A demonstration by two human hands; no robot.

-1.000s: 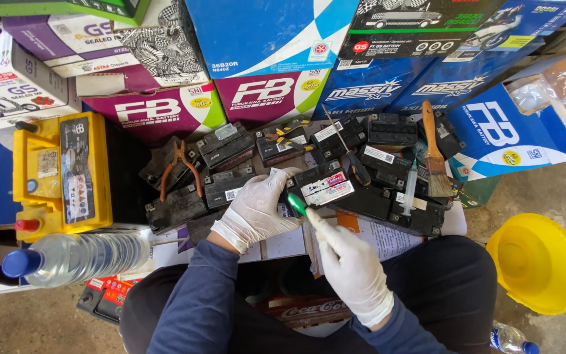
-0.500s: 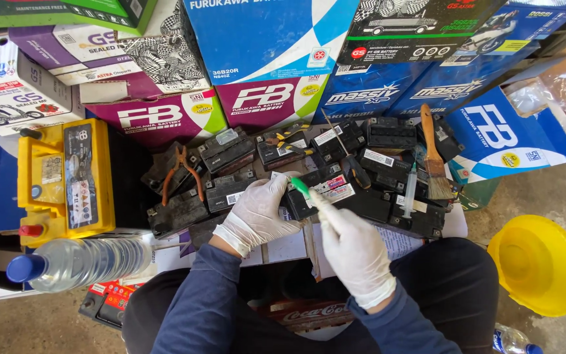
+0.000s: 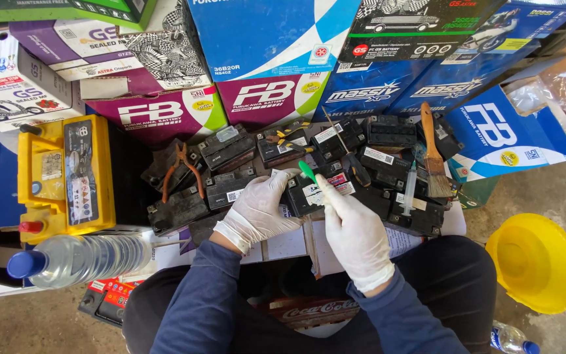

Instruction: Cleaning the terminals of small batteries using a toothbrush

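Stacked cartons wall off our tabletop point(image 3: 420, 239) of small black batteries. Left hand point(image 3: 257, 211) clamps one battery point(image 3: 304, 196) beside the yellow battery point(image 3: 65, 177); right hand point(image 3: 355, 233) pinches a green tool point(image 3: 307, 172). It seems heavy, rigid; grip its sides.

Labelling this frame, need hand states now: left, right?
Left hand: gloved, curled over a small black battery, steadying it.
Right hand: gloved, closed on a green-handled tool, tip at that battery.
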